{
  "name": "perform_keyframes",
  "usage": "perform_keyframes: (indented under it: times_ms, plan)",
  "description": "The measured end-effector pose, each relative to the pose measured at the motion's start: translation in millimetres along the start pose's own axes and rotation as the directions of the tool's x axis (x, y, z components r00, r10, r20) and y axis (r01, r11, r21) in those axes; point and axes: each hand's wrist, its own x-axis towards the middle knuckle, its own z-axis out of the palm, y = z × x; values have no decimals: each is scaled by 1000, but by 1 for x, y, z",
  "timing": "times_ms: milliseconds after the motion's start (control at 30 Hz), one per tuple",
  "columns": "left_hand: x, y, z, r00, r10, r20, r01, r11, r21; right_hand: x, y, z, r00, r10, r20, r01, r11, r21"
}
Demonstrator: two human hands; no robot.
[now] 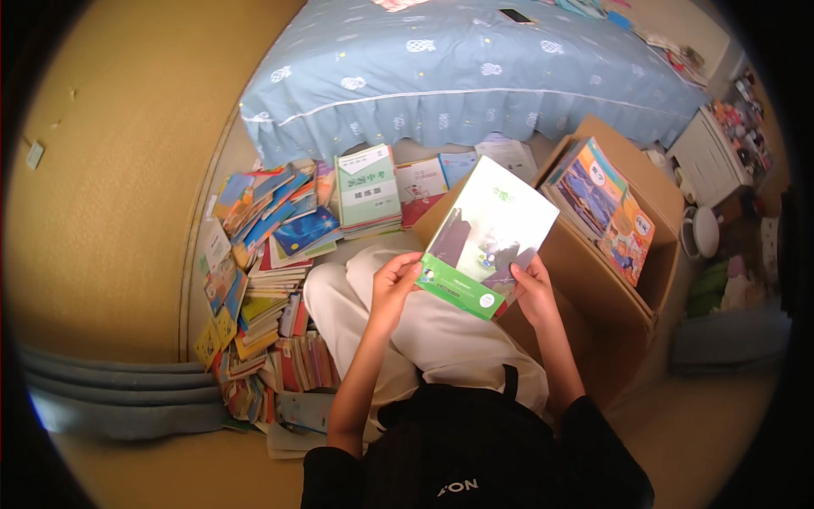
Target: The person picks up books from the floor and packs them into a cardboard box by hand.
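A white and green book (489, 229) with a green band along its lower part is held up over my lap. My left hand (394, 284) grips its lower left edge, and my right hand (532, 288) pinches its lower right edge. The cover faces up, slightly tilted; the fingers beneath it are hidden. Just right of the book stands an open cardboard box (565, 225) with several colourful books (598, 199) in its far part. Beyond my knees, a neat stack of pale green books (368, 191) rests on the floor.
Piles of mixed books (280, 339) cover the floor to my left. A bed with a blue pineapple-print cover (449, 76) spans the far side, a phone (515, 16) on it. At the right stand a white cabinet (710, 157) and cluttered items.
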Motion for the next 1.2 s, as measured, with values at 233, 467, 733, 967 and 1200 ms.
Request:
perform_keyframes:
  times_ms: [233,467,733,967,1200]
  plan:
    - [58,-68,71,980,-149,133,130,981,142,-6,-1,-91,960,-16,-278,2,999,-49]
    - [109,-161,94,932,-316,178,208,867,453,15,24,-181,902,34,-430,-55,998,-35]
    - [158,-214,129,876,-397,274,68,664,744,53,44,-259,852,131,-507,-115,991,62]
    - [204,-232,166,783,-585,212,58,408,911,88,76,-314,786,244,-568,-197,970,144]
    - [244,-306,143,790,-600,127,5,214,977,138,112,-343,773,303,-557,-262,953,155]
